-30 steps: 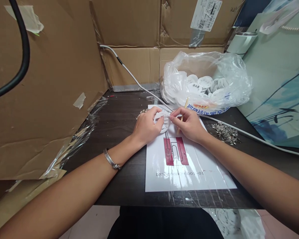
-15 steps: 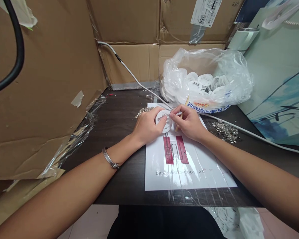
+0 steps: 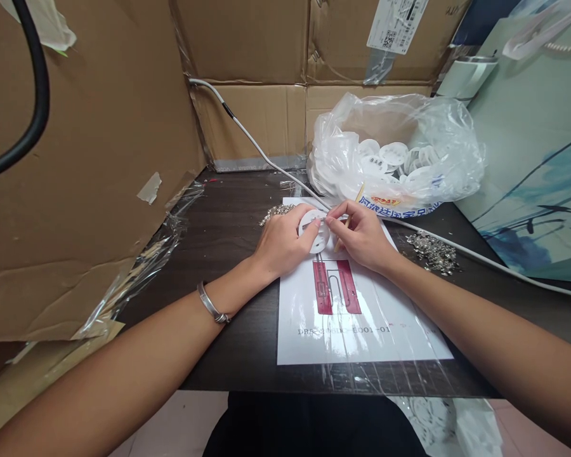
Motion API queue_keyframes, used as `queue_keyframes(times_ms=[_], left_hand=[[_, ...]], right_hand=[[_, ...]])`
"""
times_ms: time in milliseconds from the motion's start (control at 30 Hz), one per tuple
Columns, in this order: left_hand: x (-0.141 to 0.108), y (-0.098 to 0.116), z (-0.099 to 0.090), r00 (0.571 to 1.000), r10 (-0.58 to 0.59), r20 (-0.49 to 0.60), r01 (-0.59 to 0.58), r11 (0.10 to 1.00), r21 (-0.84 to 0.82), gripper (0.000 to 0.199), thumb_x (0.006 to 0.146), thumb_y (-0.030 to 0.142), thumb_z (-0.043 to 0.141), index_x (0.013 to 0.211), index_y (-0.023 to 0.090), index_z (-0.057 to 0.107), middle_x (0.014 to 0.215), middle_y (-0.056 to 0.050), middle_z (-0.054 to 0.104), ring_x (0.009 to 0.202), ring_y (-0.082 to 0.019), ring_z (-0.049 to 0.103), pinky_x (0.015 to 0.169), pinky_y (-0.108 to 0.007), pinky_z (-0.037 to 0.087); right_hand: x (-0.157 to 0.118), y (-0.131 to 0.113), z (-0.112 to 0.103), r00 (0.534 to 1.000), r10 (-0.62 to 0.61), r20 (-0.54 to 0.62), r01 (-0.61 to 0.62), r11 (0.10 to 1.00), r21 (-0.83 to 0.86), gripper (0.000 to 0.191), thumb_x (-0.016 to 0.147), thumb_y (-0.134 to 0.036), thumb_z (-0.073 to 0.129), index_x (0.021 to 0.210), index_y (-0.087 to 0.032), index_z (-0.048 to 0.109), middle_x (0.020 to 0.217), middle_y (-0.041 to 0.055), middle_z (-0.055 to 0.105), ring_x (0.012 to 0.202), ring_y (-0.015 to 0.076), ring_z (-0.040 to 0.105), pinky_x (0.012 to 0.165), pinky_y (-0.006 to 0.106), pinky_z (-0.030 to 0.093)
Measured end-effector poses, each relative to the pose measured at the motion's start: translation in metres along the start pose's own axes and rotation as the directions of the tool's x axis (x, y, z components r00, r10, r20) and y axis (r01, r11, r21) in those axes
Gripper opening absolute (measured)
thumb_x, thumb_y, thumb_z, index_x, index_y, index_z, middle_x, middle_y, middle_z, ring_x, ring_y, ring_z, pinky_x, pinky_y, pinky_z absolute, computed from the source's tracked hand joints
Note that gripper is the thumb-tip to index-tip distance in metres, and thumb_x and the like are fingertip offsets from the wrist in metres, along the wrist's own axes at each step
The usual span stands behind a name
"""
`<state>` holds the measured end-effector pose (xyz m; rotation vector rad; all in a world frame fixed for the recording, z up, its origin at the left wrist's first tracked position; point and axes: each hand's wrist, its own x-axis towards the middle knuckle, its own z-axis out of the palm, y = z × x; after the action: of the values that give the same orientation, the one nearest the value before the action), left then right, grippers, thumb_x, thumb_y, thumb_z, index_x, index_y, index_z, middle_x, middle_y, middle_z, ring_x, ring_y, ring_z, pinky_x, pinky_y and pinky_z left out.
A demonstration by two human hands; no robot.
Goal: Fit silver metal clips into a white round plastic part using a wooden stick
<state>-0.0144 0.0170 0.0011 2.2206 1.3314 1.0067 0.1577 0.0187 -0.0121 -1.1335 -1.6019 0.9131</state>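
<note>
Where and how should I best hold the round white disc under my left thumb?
The white disc is probably best pinched at its left rim, from the left: it looks flat and round, and the right hand crowds its right edge.

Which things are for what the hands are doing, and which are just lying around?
Seem to belong:
- disc, in the left hand
- stick, in the right hand
- discs in the clear bag
- metal bits, probably

Seem just there:
- cable
- mug
- painted bag
- maybe the sheet
</note>
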Motion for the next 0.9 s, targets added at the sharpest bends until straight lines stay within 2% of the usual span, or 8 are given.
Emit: queue_keyframes(times_ms=[267,467,567,700,900], left_hand=[[0.000,0.001,0.001,1.000,0.022,-0.020,-0.023,0.999,-0.044,0.020,0.090,0.031,0.054,0.096,0.019,0.068,0.089,-0.001,0.073,0.076,-0.016,0.064,0.070,-0.028,0.046],[0.000,0.000,0.001,0.997,0.055,-0.048,-0.060,0.992,-0.109,0.018,0.090,0.029,0.054,0.098,0.019,0.067,0.089,-0.001,0.072,0.077,-0.015,0.064,0.069,-0.027,0.046],[-0.001,0.000,0.002,0.997,0.061,-0.054,-0.068,0.986,-0.150,0.019,0.089,0.030,0.054,0.098,0.018,0.066,0.088,-0.002,0.072,0.076,-0.015,0.064,0.069,-0.028,0.046],[0.000,0.000,0.003,0.997,0.046,-0.058,-0.060,0.961,-0.269,0.018,0.088,0.032,0.055,0.095,0.018,0.065,0.087,-0.002,0.071,0.075,-0.014,0.063,0.070,-0.028,0.047],[0.001,-0.001,0.004,0.998,0.026,-0.052,-0.045,0.911,-0.409,0.019,0.087,0.034,0.056,0.093,0.018,0.064,0.088,-0.002,0.069,0.081,-0.015,0.063,0.074,-0.028,0.049]], right_hand=[[0.000,0.004,-0.003,0.998,-0.001,0.067,0.002,1.000,-0.026,0.026,0.082,-0.038,0.065,0.072,-0.018,0.051,0.071,-0.0001,0.062,0.042,0.0098,0.057,0.042,0.025,0.042],[0.001,0.001,-0.006,0.995,0.044,0.093,-0.058,0.986,0.158,0.035,0.076,-0.047,0.071,0.072,-0.019,0.050,0.060,-0.0042,0.054,0.039,0.0088,0.051,0.039,0.024,0.039],[0.002,0.001,-0.006,0.995,0.073,0.075,-0.090,0.963,0.253,0.033,0.075,-0.046,0.070,0.074,-0.020,0.050,0.054,-0.0064,0.049,0.037,0.0085,0.048,0.039,0.024,0.037],[0.004,0.004,-0.008,0.991,0.070,0.110,-0.101,0.948,0.302,0.028,0.077,-0.042,0.068,0.074,-0.020,0.051,0.051,-0.0058,0.051,0.038,0.0094,0.049,0.041,0.024,0.037],[0.004,0.003,-0.011,0.972,0.073,0.222,-0.144,0.937,0.319,0.033,0.076,-0.049,0.069,0.072,-0.020,0.053,0.047,-0.0047,0.051,0.039,0.0110,0.049,0.043,0.025,0.036]])
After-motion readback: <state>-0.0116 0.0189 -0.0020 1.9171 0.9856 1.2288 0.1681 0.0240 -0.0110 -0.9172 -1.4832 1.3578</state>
